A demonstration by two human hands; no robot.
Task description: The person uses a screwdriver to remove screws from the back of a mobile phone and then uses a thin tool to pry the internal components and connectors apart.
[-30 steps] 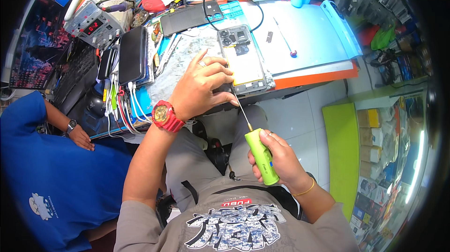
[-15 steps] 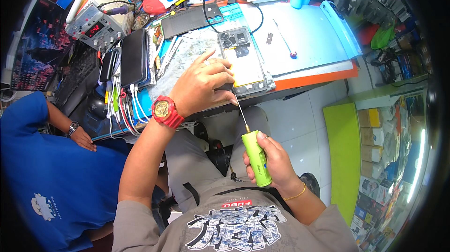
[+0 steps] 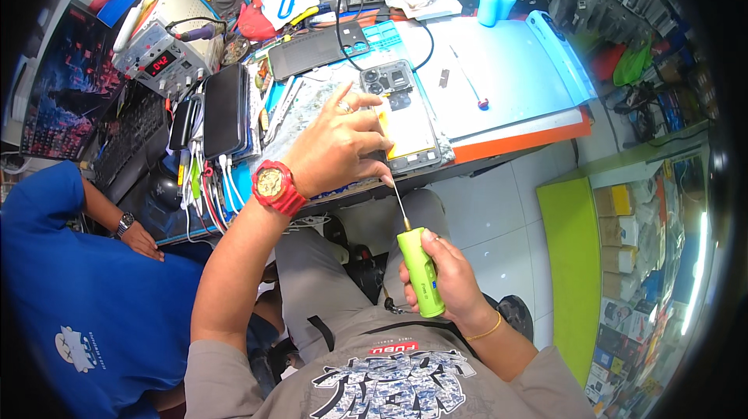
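Note:
My right hand [image 3: 438, 275] is wrapped round the bright green handle of a handheld electric rotary tool [image 3: 421, 283], near my lap. From its brass collar a long thin shaft [image 3: 400, 205] runs up towards the bench edge. My left hand [image 3: 343, 139], with a red watch at the wrist, is closed round the upper shaft, the thumb pressed against it. Its other fingers lie along the left edge of an opened phone [image 3: 413, 127], where yellow shows beside a pale panel below the camera module. The shaft's far end is hidden by my left fingers.
To the left stand a dark phone [image 3: 224, 111], a power supply [image 3: 164, 65] and trailing white cables. A person in a blue shirt [image 3: 101, 279] sits close at my left. On the right, a blue mat [image 3: 514, 68] holds a red-tipped thin tool [image 3: 471, 84]. A green-edged cabinet [image 3: 569, 263] stands beyond.
The rotary tool's handle and my right hand have shifted slightly down and left. My left hand has barely moved, still at the phone's edge.

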